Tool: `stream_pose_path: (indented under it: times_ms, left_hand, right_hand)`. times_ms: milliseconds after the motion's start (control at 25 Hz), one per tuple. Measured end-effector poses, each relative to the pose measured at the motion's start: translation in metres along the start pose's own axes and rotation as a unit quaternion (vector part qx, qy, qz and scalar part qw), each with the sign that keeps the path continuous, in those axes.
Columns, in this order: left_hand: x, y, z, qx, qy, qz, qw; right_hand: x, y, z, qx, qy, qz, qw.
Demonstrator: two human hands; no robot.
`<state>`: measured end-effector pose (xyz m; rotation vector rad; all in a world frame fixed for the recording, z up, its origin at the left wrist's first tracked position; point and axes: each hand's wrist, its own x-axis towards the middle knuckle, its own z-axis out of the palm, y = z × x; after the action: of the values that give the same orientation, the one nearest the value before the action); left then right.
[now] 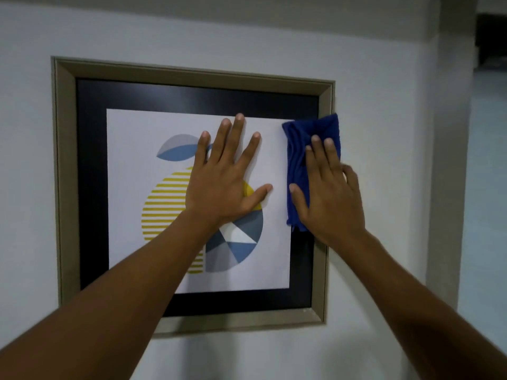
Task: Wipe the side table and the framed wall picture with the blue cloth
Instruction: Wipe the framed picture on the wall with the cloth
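There is one view, from a camera worn on the person's head. It faces straight at a pale wall (370,64) from close range, roughly level with a framed picture (65,187) that fills most of the middle. Both forearms reach in from the bottom corners. The frame sits slightly tilted, and a corridor opens at the far right.

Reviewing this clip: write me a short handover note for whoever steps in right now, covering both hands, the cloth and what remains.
Left hand: flat and open on the picture, fingers spread, bracing it.
Right hand: pressing the blue cloth against the right side of the picture, by the frame.
Done: wiping of the picture is under way; how much is covered cannot be told.
Left: the rest of the picture and frame. The side table is out of view, state unknown.
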<state>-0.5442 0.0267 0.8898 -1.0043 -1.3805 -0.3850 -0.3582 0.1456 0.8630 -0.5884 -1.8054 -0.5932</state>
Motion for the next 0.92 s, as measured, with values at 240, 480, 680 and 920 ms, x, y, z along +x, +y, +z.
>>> stream_pose_path:
  times_ms: [240,480,680,920]
  left_hand:
    - [-0.002,0.002,-0.001,-0.011,-0.011,-0.009,1.000]
    - [-0.016,0.007,0.001,-0.017,-0.010,-0.019,1.000]
    - [-0.023,0.011,0.000,-0.019,-0.009,-0.026,0.999]
    - [-0.024,0.012,0.001,-0.021,-0.007,-0.025,0.999]
  right_hand:
    - [-0.132,-0.020,0.040,0.024,-0.083,0.033,0.996]
    - [-0.191,-0.029,0.046,0.034,-0.151,0.054,0.987]
    - [-0.180,-0.043,0.036,0.016,-0.194,0.087,0.977]
    - [-0.180,-0.013,0.037,-0.039,-0.174,0.021,0.984]
